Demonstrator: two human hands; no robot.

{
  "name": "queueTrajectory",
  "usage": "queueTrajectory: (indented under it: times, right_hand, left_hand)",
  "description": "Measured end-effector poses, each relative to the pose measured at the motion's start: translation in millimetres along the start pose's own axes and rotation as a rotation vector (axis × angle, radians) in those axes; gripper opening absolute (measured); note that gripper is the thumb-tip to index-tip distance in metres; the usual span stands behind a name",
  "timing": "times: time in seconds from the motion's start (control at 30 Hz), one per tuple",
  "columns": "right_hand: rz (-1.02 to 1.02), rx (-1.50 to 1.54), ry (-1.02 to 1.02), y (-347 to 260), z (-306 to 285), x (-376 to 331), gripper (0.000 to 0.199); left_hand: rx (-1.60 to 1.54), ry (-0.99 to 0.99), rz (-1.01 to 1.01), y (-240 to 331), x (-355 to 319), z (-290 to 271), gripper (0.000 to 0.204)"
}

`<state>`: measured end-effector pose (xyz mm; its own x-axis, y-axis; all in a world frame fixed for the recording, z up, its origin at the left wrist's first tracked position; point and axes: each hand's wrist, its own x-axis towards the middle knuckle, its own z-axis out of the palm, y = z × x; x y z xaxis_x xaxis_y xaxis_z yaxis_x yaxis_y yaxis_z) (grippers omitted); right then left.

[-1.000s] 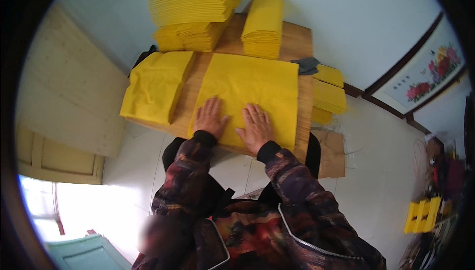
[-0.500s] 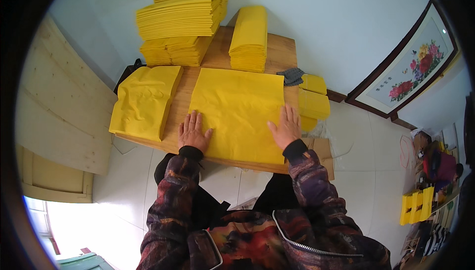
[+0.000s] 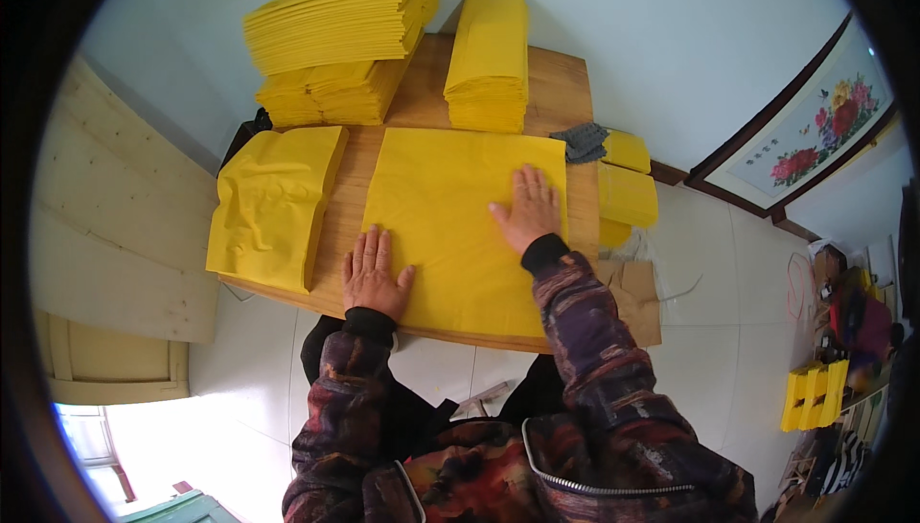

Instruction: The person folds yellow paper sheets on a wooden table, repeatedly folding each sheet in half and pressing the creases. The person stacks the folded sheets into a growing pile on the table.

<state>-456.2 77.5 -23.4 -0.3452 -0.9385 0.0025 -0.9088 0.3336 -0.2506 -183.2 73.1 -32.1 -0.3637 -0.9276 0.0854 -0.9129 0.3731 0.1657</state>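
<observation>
My left hand (image 3: 372,274) lies flat, fingers spread, on the lower left corner of the big yellow paper sheet (image 3: 460,226) in the middle of the frame; the outer fingers run over its edge onto the bare wood. My right hand (image 3: 527,209) is flat too, fingers splayed and palm down, pressing the sheet's right side near its upper right corner. Neither hand pinches anything — both only press.

The sheet is spread on a wooden table (image 3: 556,92) that fills the centre of the frame, and its near edge comes close to the table's front edge. Just left of it, a little apart, lies a wrinkled pile of yellow sheets (image 3: 273,207), hanging slightly over the table's left edge. At the upper left of the frame stands a tall stack of folded yellow paper (image 3: 335,34), in layers; beside it, at top centre, a narrower yellow stack (image 3: 489,58). A small grey cloth (image 3: 583,141) sits at the table's right edge, just above my right hand. Beyond that edge, lower down — smaller yellow bundles (image 3: 628,195). A framed flower picture (image 3: 815,135) leans at the upper right of the frame.
</observation>
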Motion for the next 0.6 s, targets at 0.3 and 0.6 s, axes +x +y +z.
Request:
queueTrajectory:
  times: [0.3,0.6]
  right_hand:
    - [0.067,-0.067,0.041,24,-18,-9,0.069]
    - [-0.247,0.044,-0.116,-93,13,2,0.066]
  left_hand:
    - [-0.028,-0.03,-0.005,-3,-3,-7,0.068]
    - [-0.016,-0.053,0.008,-10,-10,-13,0.069]
